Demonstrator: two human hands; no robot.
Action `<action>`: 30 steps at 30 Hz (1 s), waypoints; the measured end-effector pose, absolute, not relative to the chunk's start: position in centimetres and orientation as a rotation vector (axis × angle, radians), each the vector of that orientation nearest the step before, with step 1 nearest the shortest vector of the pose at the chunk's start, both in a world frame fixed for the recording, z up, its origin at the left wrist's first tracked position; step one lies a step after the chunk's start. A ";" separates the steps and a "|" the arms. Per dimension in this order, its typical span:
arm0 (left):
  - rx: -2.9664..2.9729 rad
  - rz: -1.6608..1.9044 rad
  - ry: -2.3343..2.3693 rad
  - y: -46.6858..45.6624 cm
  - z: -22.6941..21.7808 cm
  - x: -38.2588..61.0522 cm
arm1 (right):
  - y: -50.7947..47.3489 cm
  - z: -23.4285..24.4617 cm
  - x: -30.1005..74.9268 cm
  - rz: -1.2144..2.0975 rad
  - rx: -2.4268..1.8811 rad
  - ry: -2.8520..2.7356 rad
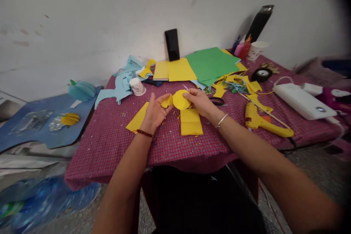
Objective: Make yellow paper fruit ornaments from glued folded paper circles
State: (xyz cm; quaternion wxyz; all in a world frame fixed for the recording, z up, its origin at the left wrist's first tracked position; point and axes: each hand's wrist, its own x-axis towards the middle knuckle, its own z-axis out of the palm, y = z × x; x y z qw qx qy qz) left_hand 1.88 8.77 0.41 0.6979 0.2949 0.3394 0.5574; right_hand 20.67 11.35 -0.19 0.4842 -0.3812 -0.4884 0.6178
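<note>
A round yellow paper disc (181,99) is pinched between the thumb and fingers of my right hand (200,101). My left hand (157,111) is turned palm up beside it, its fingers closed on a smaller yellow paper piece (166,101) that meets the disc's left edge. Whether the two papers are joined cannot be made out. Just below the disc lies a folded yellow paper (191,123). Another yellow sheet (138,119) rests partly under my left hand. Black scissor handles (216,101) show beyond my right wrist.
At the back are green sheets (212,64), yellow sheets (181,70) and a leaning phone (172,45). A paper cup (137,86) stands left, near blue scraps (123,84). To the right lie a yellow glue gun (263,120), black tape (261,75) and a white power bank (303,100).
</note>
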 end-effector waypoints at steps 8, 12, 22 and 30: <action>0.717 1.299 0.813 9.3 -0.2 1.4 | 12.2 -0.2 21.1 1.320 -0.943 -1.068; 0.886 1.341 0.931 9.2 -0.5 1.7 | 12.3 -0.3 21.1 1.333 -0.928 -1.024; 1.197 1.560 1.200 8.9 -2.2 3.1 | 11.7 -0.4 20.4 1.585 -0.809 -0.916; 1.287 1.578 1.104 7.4 -1.4 5.2 | 11.2 -1.2 19.3 1.654 -0.789 -0.956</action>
